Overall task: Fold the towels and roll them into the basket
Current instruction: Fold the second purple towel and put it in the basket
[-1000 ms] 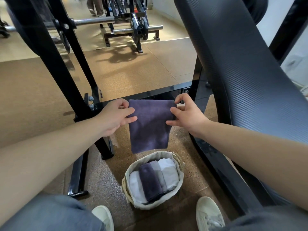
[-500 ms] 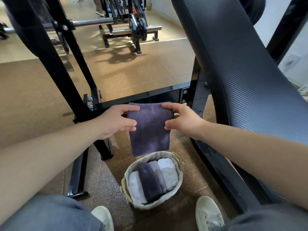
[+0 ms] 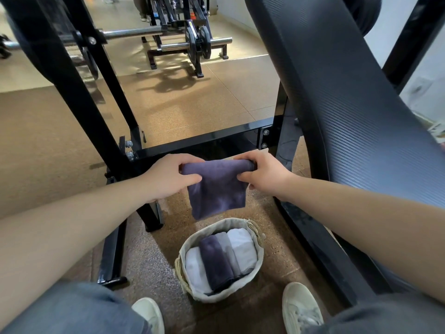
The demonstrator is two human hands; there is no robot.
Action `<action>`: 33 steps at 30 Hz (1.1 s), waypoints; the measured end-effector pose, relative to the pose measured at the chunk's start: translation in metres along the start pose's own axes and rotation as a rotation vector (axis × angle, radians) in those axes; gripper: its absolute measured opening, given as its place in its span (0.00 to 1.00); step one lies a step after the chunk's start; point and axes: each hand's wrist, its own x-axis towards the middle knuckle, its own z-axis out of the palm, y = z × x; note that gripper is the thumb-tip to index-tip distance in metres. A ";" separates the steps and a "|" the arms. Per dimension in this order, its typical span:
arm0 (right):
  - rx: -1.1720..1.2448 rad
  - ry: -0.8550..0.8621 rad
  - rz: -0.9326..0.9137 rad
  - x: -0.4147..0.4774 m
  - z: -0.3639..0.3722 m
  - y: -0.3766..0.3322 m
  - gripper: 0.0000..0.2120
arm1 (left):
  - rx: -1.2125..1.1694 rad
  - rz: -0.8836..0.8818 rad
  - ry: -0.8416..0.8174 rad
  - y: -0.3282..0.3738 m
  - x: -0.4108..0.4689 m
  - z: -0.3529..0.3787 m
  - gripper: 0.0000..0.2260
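At mid-frame, the left hand (image 3: pixel 168 179) and right hand (image 3: pixel 263 173) are each curling fingers round an end of the dark purple terry towel (image 3: pixel 216 189) — its rolled top edge sitting inside both grips, the rest hanging above the round fabric-lined woven basket (image 3: pixel 258 239) holding rolled towels.

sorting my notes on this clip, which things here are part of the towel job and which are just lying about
Part of the job:
dark towel, held up near the basket
left hand and right hand, gripping its top edge
four rolled towels in the basket

Just lying about:
black frame
padded bench
barbell
shoes
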 end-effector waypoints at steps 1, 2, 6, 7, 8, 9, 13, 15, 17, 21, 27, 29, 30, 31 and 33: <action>-0.018 -0.003 0.000 -0.001 0.000 -0.001 0.18 | 0.014 0.000 0.010 0.000 0.000 0.000 0.16; -0.037 -0.005 -0.001 -0.001 0.000 -0.001 0.16 | 0.018 -0.004 0.023 0.000 0.001 0.001 0.13; -0.007 0.015 0.022 -0.003 0.001 -0.005 0.11 | -0.082 -0.027 0.073 0.003 0.003 0.006 0.08; 0.034 0.010 0.034 -0.004 0.001 -0.007 0.13 | -0.127 -0.053 0.076 0.003 0.004 0.007 0.08; 0.083 0.001 0.049 -0.006 0.001 -0.009 0.16 | -0.173 -0.087 0.072 0.002 0.005 0.008 0.08; 0.134 -0.007 0.067 -0.007 0.001 -0.010 0.17 | -0.223 -0.120 0.063 0.001 0.005 0.009 0.08; 0.322 -0.036 0.132 -0.009 0.000 -0.012 0.13 | -0.389 -0.215 0.020 -0.002 0.006 0.011 0.03; 0.388 -0.022 0.167 -0.007 0.001 -0.011 0.12 | -0.452 -0.231 -0.002 -0.002 0.007 0.009 0.04; 0.423 0.006 0.200 -0.004 0.002 -0.010 0.15 | -0.514 -0.246 0.008 -0.001 0.007 0.008 0.05; 0.474 0.022 0.253 0.001 0.005 -0.009 0.15 | -0.585 -0.268 0.054 0.000 0.008 0.007 0.09; 0.494 0.066 0.205 0.000 0.009 -0.009 0.13 | -0.540 -0.278 0.073 -0.003 0.007 0.007 0.11; 0.469 0.068 0.154 -0.001 0.009 -0.009 0.10 | -0.535 -0.239 0.094 0.000 0.007 0.007 0.07; 0.454 0.070 0.133 -0.001 0.009 -0.010 0.10 | -0.531 -0.221 0.103 0.002 0.007 0.007 0.09; 0.441 0.077 0.115 -0.001 0.008 -0.011 0.09 | -0.533 -0.214 0.108 0.003 0.007 0.006 0.11; 0.427 0.090 0.087 -0.002 0.008 -0.012 0.10 | -0.548 -0.233 0.106 0.004 0.007 0.005 0.13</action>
